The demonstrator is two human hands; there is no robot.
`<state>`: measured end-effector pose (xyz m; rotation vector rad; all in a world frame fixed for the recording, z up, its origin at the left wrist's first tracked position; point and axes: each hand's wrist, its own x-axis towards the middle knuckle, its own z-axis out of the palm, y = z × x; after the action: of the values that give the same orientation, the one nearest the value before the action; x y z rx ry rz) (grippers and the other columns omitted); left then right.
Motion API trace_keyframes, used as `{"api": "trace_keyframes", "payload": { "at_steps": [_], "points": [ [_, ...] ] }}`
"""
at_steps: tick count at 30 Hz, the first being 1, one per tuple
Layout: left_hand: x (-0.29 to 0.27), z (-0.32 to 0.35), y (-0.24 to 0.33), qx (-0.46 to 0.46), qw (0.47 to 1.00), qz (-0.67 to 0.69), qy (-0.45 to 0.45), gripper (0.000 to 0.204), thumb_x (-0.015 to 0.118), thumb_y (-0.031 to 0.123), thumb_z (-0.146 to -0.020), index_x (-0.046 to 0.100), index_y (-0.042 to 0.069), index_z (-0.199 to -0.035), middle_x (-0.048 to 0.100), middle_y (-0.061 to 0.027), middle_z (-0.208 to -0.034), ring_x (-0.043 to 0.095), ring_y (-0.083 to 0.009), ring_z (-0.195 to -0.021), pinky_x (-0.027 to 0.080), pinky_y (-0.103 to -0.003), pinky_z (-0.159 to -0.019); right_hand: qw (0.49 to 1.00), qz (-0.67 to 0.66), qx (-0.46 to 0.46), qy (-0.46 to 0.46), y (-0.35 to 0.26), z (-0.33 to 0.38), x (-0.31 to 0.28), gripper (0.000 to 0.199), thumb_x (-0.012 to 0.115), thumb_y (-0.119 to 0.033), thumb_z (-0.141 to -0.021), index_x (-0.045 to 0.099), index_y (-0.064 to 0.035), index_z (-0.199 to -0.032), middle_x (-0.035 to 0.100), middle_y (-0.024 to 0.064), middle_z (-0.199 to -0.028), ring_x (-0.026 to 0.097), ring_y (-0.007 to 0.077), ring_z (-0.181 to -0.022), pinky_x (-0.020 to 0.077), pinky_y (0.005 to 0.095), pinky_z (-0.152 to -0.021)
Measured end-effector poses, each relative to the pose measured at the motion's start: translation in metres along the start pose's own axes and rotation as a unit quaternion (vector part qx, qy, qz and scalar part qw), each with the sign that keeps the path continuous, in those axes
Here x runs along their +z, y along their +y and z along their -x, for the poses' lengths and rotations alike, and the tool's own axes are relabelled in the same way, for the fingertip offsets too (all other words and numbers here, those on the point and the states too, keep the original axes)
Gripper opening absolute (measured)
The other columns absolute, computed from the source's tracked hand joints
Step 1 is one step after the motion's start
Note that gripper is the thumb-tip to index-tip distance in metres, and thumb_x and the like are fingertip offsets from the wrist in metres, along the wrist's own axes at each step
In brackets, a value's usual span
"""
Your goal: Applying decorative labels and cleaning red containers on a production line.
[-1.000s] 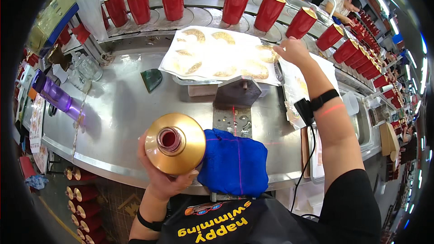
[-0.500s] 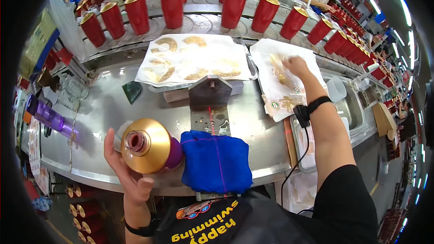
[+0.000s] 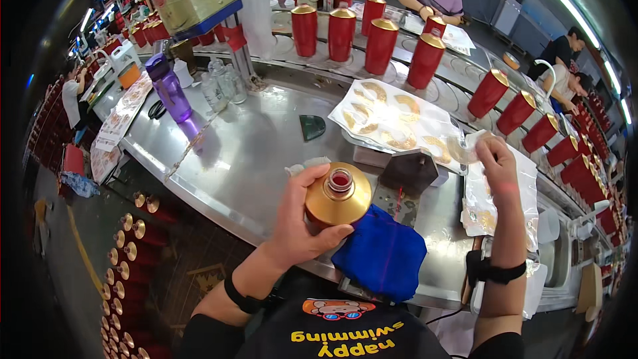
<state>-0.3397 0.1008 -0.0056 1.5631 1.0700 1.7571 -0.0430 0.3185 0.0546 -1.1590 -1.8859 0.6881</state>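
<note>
My left hand (image 3: 296, 226) is wrapped round a red bottle with a gold shoulder (image 3: 349, 207), its open clear glass neck tilted up. The bottle is held above the metal bench, beside a blue cloth-covered pad (image 3: 382, 252). A whitish crumpled bit shows behind my left fingers. My right hand (image 3: 497, 163) is raised over the right-hand white sheet (image 3: 475, 189), thumb and fingers pinched on a thin, see-through decal (image 3: 460, 151). Its pattern is too faint to make out. Left of it, a tray holds a white sheet (image 3: 352, 116) with several gold arc-shaped decals.
Beyond the bench, a conveyor (image 3: 279, 46) carries several red bottles (image 3: 379, 46). A dark metal bracket (image 3: 409, 171) stands behind the pad. A green scraper (image 3: 311, 127), purple drinking bottle (image 3: 169, 90) and glass jars (image 3: 226, 83) lie leftward. A sink (image 3: 551, 259) is at right; co-workers sit beyond.
My right hand has lifted off the right-hand sheet with a decal between its fingers. My left hand still grips the bottle, now close against the blue pad. The view has swung left.
</note>
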Motion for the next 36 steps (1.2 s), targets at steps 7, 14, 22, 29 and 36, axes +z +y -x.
{"api": "trace_keyframes", "payload": {
  "at_steps": [7, 14, 22, 29, 36],
  "points": [
    [-0.011, 0.004, -0.001, 0.011, 0.986, -0.165, 0.012, 0.084, 0.082, 0.032, -0.074, 0.036, 0.0, -0.137, 0.047, -0.0141, -0.127, 0.048, -0.0257, -0.119, 0.038, -0.038, -0.102, 0.899, -0.421, 0.0, -0.121, -0.138, 0.072, 0.099, 0.02, 0.06, -0.017, -0.095, 0.064, 0.0004, -0.104, 0.056, 0.001, -0.092, 0.053, 0.0086, -0.084, 0.0422, 0.0224, -0.076],
    [-0.021, -0.007, 0.003, -0.029, 0.999, -0.028, -0.023, 0.086, 0.08, 0.034, -0.076, 0.033, 0.0, -0.139, 0.043, -0.0153, -0.135, 0.042, -0.0246, -0.128, 0.032, -0.037, -0.107, 0.942, -0.283, -0.143, -0.11, -0.123, 0.094, 0.139, 0.016, 0.064, -0.014, -0.091, 0.067, 0.0, -0.097, 0.058, 0.0121, -0.108, 0.055, 0.0203, -0.101, 0.0431, 0.0305, -0.089],
    [-0.02, -0.01, 0.01, -0.096, 0.986, 0.135, -0.014, 0.053, 0.053, 0.021, -0.097, 0.032, 0.002, -0.142, 0.044, -0.0113, -0.136, 0.04, -0.0189, -0.128, 0.028, -0.033, -0.109, 0.935, -0.291, -0.185, -0.087, -0.119, 0.086, 0.149, 0.013, 0.065, -0.01, -0.089, 0.065, 0.0006, -0.096, 0.059, 0.0124, -0.108, 0.056, 0.0209, -0.103, 0.0419, 0.0305, -0.092],
    [-0.06, -0.029, 0.005, -0.126, 0.971, 0.205, 0.007, 0.054, 0.052, 0.014, -0.094, 0.031, 0.001, -0.143, 0.044, -0.0111, -0.135, 0.041, -0.0179, -0.128, 0.028, -0.032, -0.11, 0.929, -0.334, -0.055, -0.15, -0.127, 0.067, 0.186, 0.024, 0.067, -0.014, -0.089, 0.06, -0.0008, -0.108, 0.059, 0.0087, -0.115, 0.053, 0.0163, -0.108, 0.0383, 0.0297, -0.098],
    [-0.072, -0.035, -0.001, -0.128, 0.962, 0.239, -0.004, 0.057, 0.051, 0.017, -0.095, 0.029, 0.0, -0.144, 0.042, -0.012, -0.138, 0.039, -0.0181, -0.13, 0.027, -0.032, -0.11, 0.92, -0.348, -0.037, -0.177, -0.127, 0.064, 0.196, 0.032, 0.066, -0.018, -0.091, 0.056, -0.0019, -0.117, 0.057, 0.0076, -0.12, 0.05, 0.0169, -0.116, 0.0351, 0.0318, -0.103]
  ]
}}
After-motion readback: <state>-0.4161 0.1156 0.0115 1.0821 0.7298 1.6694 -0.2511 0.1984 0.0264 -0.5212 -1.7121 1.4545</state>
